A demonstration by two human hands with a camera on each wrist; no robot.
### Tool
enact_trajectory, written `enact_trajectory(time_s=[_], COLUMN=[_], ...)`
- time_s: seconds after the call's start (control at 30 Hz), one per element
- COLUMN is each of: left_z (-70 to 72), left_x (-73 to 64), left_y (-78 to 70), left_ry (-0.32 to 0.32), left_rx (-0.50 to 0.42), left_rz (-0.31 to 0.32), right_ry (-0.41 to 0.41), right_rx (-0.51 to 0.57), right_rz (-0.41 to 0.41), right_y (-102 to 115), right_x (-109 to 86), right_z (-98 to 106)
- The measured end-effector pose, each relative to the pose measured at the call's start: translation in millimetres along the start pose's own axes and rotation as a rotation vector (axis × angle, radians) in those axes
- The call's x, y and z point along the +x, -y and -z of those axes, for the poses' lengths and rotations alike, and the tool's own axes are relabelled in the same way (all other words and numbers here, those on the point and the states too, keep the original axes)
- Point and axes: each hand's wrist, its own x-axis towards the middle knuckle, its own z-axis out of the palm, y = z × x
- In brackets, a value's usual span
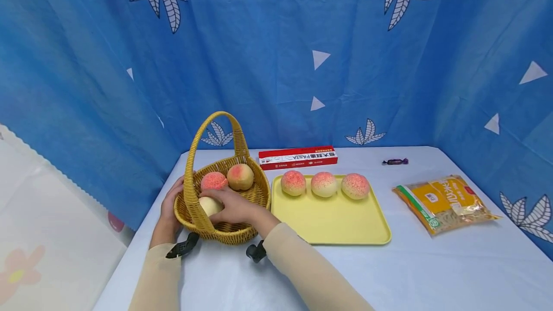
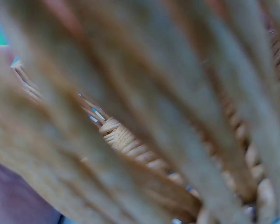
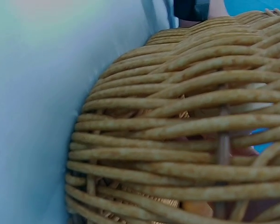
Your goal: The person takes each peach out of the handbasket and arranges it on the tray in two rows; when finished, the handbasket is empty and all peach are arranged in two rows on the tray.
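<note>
A yellow wicker basket (image 1: 255, 181) with a tall arched handle stands at the left of the table. Against its left outer side lies my left hand (image 1: 172, 200), holding the rim, with the fingertips partly hidden behind the handle. Inside the basket, my right hand (image 1: 235, 205) grips a pale peach (image 1: 210, 205) between thumb and fingers. Two more peaches sit behind it: a speckled pink peach (image 1: 213, 181) and a yellowish peach (image 1: 240, 177) with a red blush. Close-up wicker (image 2: 130, 144) fills the left wrist view, blurred. In the right wrist view, the basket's woven wall (image 3: 177, 107) hides the right hand's fingers.
Right of the basket, a yellow tray (image 1: 328, 220) carries three peaches (image 1: 324, 185) along its far edge. Behind the tray lies a red pasta box (image 1: 298, 158). Farther right are a purple-wrapped candy (image 1: 395, 161) and an orange food bag (image 1: 445, 203). Blue curtain (image 1: 276, 61) borders the table.
</note>
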Motion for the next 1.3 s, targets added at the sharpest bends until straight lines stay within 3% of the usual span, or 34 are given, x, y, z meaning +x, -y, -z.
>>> enact_trajectory(time_s=[0.3, 0.57, 0.93, 1.3], left_z=[1.3, 3.2, 5.3, 6.0], left_x=[2.1, 1.4, 2.5, 2.1], left_y=[1.3, 2.8, 5.5, 4.9], left_ry=[-0.005, 0.046, 0.047, 0.029], left_rx=[-0.001, 0.004, -0.029, -0.025], left_rz=[0.003, -0.056, -0.031, -0.034], right_ry=[-0.054, -0.127, -0.304, -0.398], right_rx=[0.038, 0.081, 0.262, 0.461], right_rz=[-0.032, -0.057, -0.127, -0.091], right_y=[1.1, 4.8, 6.4, 5.7], right_x=[-3.3, -3.7, -7.5, -8.5], right_z=[2.2, 2.9, 6.0, 6.9])
